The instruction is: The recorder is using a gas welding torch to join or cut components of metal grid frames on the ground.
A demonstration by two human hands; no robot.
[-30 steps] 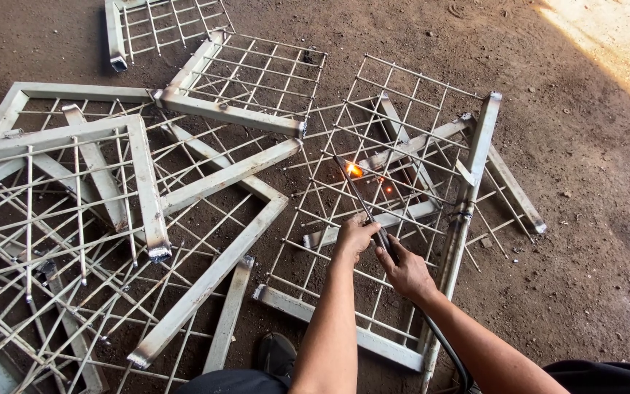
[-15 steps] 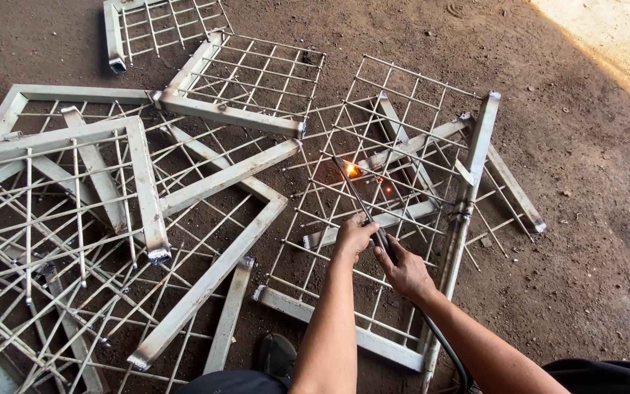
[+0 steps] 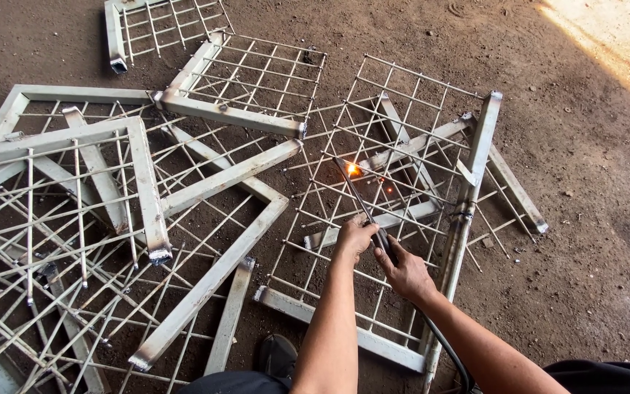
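Note:
My left hand [image 3: 353, 238] and my right hand [image 3: 402, 268] are both closed around a welding rod holder [image 3: 383, 244] above a metal grid frame [image 3: 468, 190]. A thin welding rod [image 3: 355, 191] runs up and left from my hands. Its tip touches the wire mesh where an orange glow [image 3: 352, 170] and small sparks show. A dark cable [image 3: 446, 354] trails from the holder back along my right forearm.
Several more welded frames of angle iron and wire mesh [image 3: 74, 219] lie piled on the dirt floor at the left and top. My dark shoe [image 3: 278, 355] is at the bottom centre. Bare dirt ground [image 3: 592, 182] lies to the right, sunlit at the top corner.

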